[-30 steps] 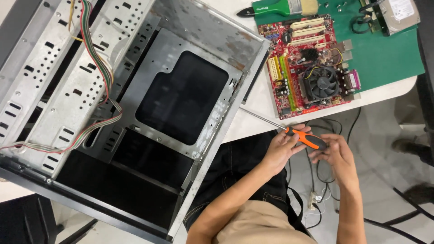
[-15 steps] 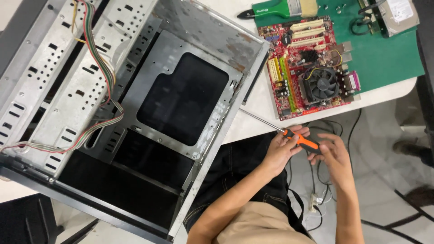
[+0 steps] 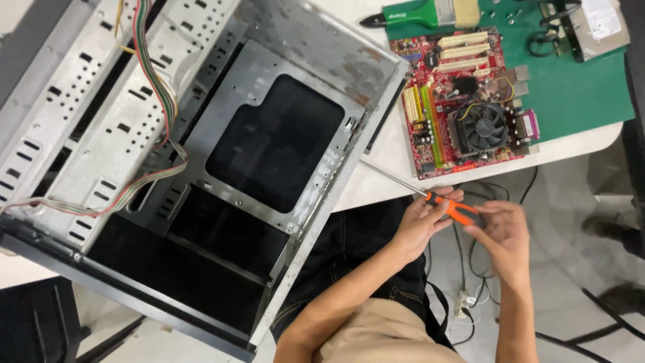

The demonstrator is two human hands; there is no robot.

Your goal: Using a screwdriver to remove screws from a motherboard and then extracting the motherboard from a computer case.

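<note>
Over on the left, the empty computer case (image 3: 201, 168) lay on its side on the white worktop (image 3: 383, 151), its bare metal tray facing up and a bundle of coloured wires (image 3: 158, 87) trailing across the drive bays. Just right of the case's edge, the thin steel shaft of your screwdriver (image 3: 451, 207) pointed back toward the case, its tip close to the worktop's rim. Your left hand (image 3: 420, 225) was curled around the front of the orange and black handle, fingers closed on it, thumb on top. Your right hand (image 3: 502, 232) pinched the rear end of the same handle with its fingertips, so both hands held the tool out past the worktop's edge, above your lap. Up beyond them, the red motherboard (image 3: 463, 101) with its black cooler fan sat half on a green mat (image 3: 578, 87). A green-handled brush (image 3: 430, 12) lay along the mat's top edge, and a hard drive (image 3: 598, 23) rested at the far right corner.
</note>
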